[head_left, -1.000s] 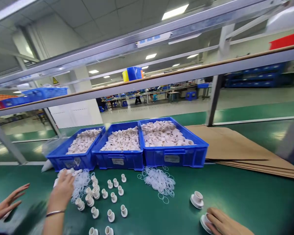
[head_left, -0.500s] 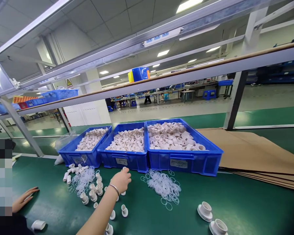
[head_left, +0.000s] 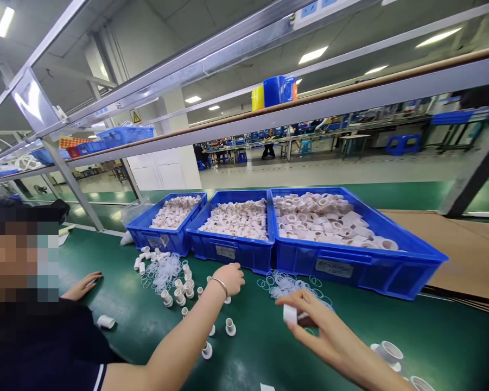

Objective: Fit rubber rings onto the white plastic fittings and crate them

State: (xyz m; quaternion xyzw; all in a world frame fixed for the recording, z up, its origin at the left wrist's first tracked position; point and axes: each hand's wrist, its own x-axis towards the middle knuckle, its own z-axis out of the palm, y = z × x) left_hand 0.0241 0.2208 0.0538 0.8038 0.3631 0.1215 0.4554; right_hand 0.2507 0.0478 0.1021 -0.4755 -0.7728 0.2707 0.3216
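Note:
From the lower right, my right hand [head_left: 323, 326] reaches in with thumb and fingers closed on a short white plastic sleeve [head_left: 290, 314]. It is just in front of a pile of thin clear rings [head_left: 283, 283], partly covering it. My left hand is out of view. White flanged fittings [head_left: 388, 352] stand on the green table below my right forearm, partly hidden by it. At the bottom edge, a small white piece [head_left: 266, 387] is mostly cut off.
A co-worker's braceleted hand [head_left: 230, 279] reaches across from the left among several small fittings [head_left: 230, 327]; their other hand [head_left: 83, 285] rests on the table [head_left: 146, 339]. Three blue bins [head_left: 337, 269] of white parts line the back. Flat cardboard [head_left: 464, 239] lies right.
My right hand has come into view with the white sleeve. The view has shifted left, showing more of the co-worker, whose braceleted hand stays near the small fittings.

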